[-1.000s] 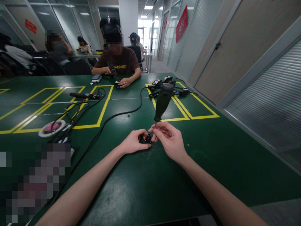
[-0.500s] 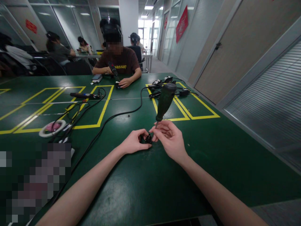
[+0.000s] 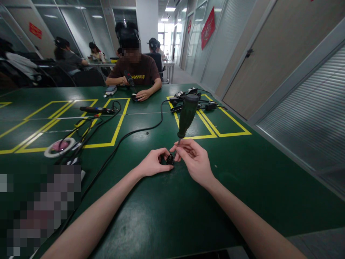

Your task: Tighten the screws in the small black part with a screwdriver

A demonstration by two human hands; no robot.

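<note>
My left hand (image 3: pixel 155 162) rests on the green table (image 3: pixel 151 216), its thumb and fingers closed around a small black cylindrical part (image 3: pixel 170 158). The part's exact kind is too small to make out. In my right hand (image 3: pixel 194 158), thumb and fingers pinch the metal shaft of a screwdriver (image 3: pixel 188 115). Its thick dark handle points up and leans slightly right. The lower end of the shaft reaches down beside the black part, and my fingers partly hide the tip, so contact cannot be judged.
Across the table a person (image 3: pixel 134 68) holds a dark tool over a small item. A black cable (image 3: pixel 129 133) crosses the table on my left. Beyond it lie a tape roll (image 3: pixel 59 147) and a dark pen-shaped tool (image 3: pixel 97 109). Bundled cables and plugs (image 3: pixel 185 99) sit at back right.
The screwdriver handle has tilted slightly left and stands a little more upright. Both hands keep nearly the same place and grip.
</note>
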